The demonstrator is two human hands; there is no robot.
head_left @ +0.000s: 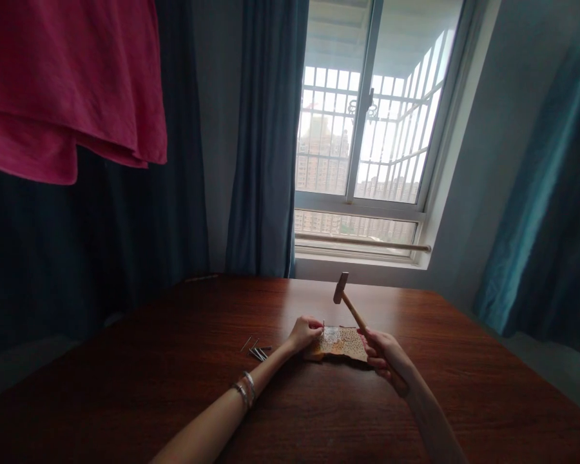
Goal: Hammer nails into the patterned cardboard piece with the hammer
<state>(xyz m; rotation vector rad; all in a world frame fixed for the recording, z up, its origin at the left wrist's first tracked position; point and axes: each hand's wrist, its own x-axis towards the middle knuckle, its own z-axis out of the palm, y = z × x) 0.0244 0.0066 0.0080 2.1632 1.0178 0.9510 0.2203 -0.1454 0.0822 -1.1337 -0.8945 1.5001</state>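
A hammer [354, 309] with a wooden handle is gripped in my right hand [389, 356], its head raised above the table. My left hand [307, 334] pinches a thin upright nail [323, 324] at the left part of a wooden board [345, 345]. The board is pale, rough-edged and dotted with many small dark marks or holes. Several loose nails [258, 353] lie on the table to the left of my left hand. Whether the nail's tip is in the wood is too small to tell.
The brown wooden table [174, 386] spreads out on all sides of the board. Behind it are a barred window [360, 129] and blue curtains [265, 142]. A pink cloth [72, 84] hangs at the upper left.
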